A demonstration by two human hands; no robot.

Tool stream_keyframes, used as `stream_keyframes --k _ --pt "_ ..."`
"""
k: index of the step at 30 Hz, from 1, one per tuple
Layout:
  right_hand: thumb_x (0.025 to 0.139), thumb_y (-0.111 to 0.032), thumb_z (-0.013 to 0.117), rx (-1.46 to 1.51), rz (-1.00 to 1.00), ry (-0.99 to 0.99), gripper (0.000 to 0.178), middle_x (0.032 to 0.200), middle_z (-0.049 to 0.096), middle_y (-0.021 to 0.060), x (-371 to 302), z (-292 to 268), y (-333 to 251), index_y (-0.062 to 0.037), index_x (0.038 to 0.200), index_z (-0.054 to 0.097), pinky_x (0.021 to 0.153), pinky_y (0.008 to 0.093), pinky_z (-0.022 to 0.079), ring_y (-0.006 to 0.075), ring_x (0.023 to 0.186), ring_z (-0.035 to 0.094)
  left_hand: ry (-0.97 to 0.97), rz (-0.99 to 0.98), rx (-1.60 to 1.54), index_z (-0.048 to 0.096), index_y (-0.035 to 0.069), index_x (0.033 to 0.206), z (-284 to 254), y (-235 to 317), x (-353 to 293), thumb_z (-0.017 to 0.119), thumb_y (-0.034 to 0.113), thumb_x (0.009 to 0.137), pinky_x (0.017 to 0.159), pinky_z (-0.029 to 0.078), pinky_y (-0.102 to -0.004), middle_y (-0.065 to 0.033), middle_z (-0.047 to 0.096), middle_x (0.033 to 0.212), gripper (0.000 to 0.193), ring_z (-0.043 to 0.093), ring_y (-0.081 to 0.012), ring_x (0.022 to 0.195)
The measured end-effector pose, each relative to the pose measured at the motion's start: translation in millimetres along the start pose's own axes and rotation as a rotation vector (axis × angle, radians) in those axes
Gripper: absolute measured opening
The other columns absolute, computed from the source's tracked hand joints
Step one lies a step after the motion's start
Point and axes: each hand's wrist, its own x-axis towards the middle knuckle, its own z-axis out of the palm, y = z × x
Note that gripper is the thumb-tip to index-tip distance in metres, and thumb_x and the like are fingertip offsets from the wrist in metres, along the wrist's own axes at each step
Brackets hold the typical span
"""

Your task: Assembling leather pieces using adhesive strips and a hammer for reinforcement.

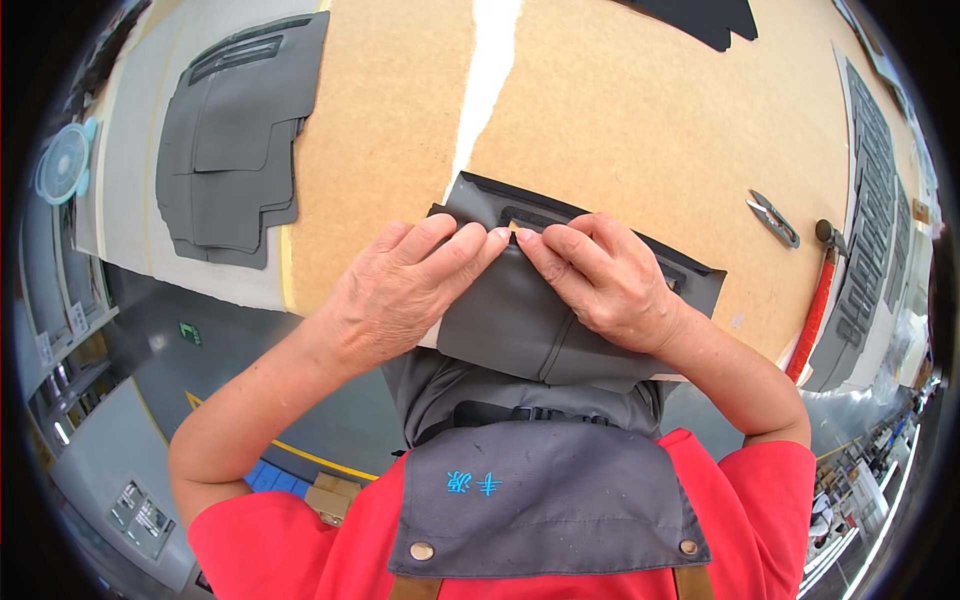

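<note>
A dark grey leather-like panel [510, 320] lies at the table's near edge, partly overhanging it towards me. A black border runs along its far side, with a narrow slot near that edge. My left hand [400, 285] has its thumb and fingertips pressed together on the panel at the slot's left end. Close beside it, my right hand [605, 280] pinches the panel at the same spot, its other fingers curled over the border. The two thumbs nearly meet there, and a small bit of tan shows between them. The fingertips hide part of the slot.
Similar grey panels [235, 150] are stacked at the left on the tan tabletop [640, 130]. To the right lie thread snips [773, 220], a red-handled hammer [815, 300] and rows of dark slotted pieces [868, 190]. A black sheet [695, 18] lies at the far edge.
</note>
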Motion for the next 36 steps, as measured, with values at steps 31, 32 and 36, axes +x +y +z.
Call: stream_keyframes --k 31,32,36 --pt "0.068 -0.004 0.070 0.003 -0.012 0.043 0.051 0.103 0.060 0.0086 2.3 2.3 -2.4 0.0074 0.117 0.071 0.069 0.0321 0.055 0.0232 0.084 0.062 0.002 0.044 0.048 0.062 0.006 0.141 -4.5 -3.5 -4.2 0.066 0.008 0.082 0.093 0.045 -0.0358 -0.0034 0.055 0.131 0.060 0.056 -0.0208 0.118" --pt "0.069 -0.004 0.070 0.001 -0.003 0.034 0.050 0.104 0.060 0.0089 3.3 2.6 -3.4 0.0075 0.118 0.070 0.071 0.0322 0.055 0.0234 0.085 0.062 0.020 0.050 0.040 0.062 0.006 0.140 -4.4 -5.6 -3.8 0.067 0.008 0.080 0.093 0.045 -0.0360 -0.0038 0.057 0.129 0.060 0.057 -0.0213 0.118" --pt "0.076 -0.005 0.067 -0.040 -0.016 0.042 0.042 0.092 0.054 0.0076 18.2 7.6 1.2 0.0100 0.115 0.069 0.074 0.0306 0.052 0.0212 0.082 0.057 0.065 -0.009 0.065 0.063 0.005 0.137 -12.6 -11.9 3.5 0.068 0.003 0.079 0.094 0.045 -0.0374 -0.0056 0.059 0.127 0.058 0.057 -0.0230 0.117"
